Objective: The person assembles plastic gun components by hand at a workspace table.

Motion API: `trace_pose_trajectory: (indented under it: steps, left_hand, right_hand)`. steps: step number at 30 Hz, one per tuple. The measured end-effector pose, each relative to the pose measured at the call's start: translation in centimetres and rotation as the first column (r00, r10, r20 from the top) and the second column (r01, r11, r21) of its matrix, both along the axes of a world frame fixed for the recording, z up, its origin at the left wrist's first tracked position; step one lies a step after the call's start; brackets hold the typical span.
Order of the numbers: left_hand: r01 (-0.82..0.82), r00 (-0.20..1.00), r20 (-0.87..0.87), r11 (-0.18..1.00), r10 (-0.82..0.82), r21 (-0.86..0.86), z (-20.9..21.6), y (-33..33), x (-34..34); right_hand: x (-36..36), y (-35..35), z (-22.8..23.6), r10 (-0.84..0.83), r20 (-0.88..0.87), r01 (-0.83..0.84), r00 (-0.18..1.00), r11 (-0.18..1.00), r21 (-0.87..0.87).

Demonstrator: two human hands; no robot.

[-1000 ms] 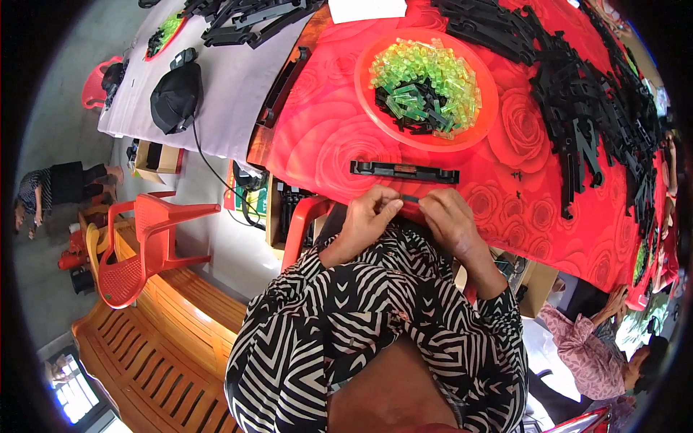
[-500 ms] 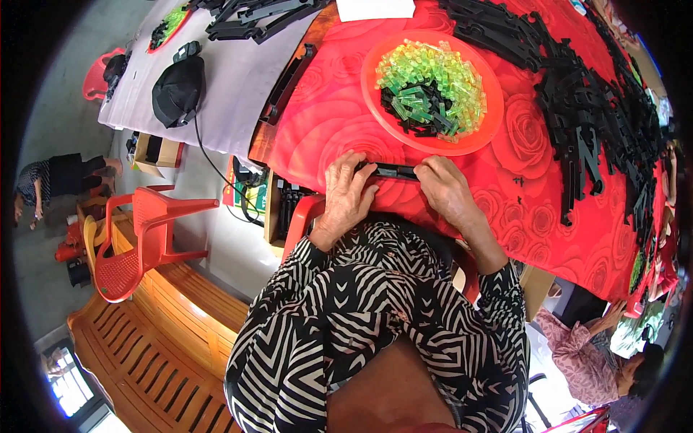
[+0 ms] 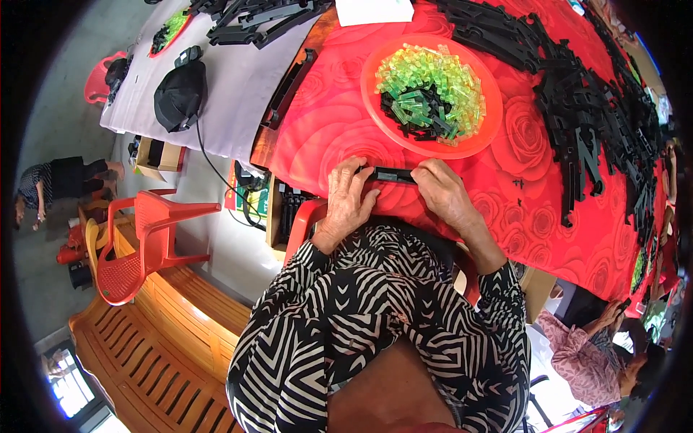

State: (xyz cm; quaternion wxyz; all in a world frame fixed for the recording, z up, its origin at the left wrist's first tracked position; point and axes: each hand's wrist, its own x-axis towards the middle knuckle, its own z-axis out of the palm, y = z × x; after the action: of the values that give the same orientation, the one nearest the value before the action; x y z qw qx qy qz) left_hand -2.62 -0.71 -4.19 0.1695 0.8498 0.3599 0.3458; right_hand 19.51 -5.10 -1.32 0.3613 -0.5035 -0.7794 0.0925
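Between my two hands, at the near edge of the red tablecloth, lies a black plastic strip-shaped part (image 3: 393, 175). My left hand (image 3: 348, 202) has its fingers closed on the left end, and my right hand (image 3: 445, 193) pinches the right end. A greyish section shows in the middle of the part; the ends are covered by my fingers. Just beyond my hands stands a red bowl (image 3: 371, 115) holding many small clear yellow-green pieces (image 3: 440, 72) and short black pieces (image 3: 415, 130).
Black plastic parts (image 3: 592, 115) are heaped along the right of the red-clothed table (image 3: 325, 130). On the grey-clothed table (image 3: 231, 86) to the left sits a black cap-like object (image 3: 179, 97) with a cable. A red plastic chair (image 3: 155, 231), a wooden bench (image 3: 151, 353) and another person (image 3: 577, 353) are nearby.
Both hands keep their grip on the black part, with only slight shifts. The head view has tilted a little. The person at lower right has moved slightly.
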Motion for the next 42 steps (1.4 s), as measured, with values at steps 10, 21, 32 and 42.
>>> trace_pose_trajectory:
  steps: [10, 21, 32, 42]
  left_hand:
    - [0.001, 1.000, 0.009, 1.000, -0.001, -0.021, -0.2, -0.1, 0.0]
    - [0.033, 0.995, -0.093, 0.997, -0.027, 0.069, 0.3, 0.3, 0.0]
    - [0.273, 0.934, -0.270, 0.955, -0.234, 0.114, 1.5, 1.6, 1.5]
    - [0.323, 0.919, -0.271, 0.941, -0.286, 0.104, 0.8, 2.4, 1.4]
  right_hand:
    - [0.0, -0.2, -0.4, 0.004, -0.068, -0.003, 0.998, 1.000, 0.021]
    - [-0.2, -0.1, -0.3, -0.029, 0.059, 0.027, 0.998, 0.999, 0.025]
    - [-0.1, -0.4, -0.5, -0.050, 0.077, 0.051, 0.996, 0.999, -0.012]
    - [0.2, -0.5, -0.9, -0.050, 0.053, 0.049, 0.997, 0.998, 0.026]
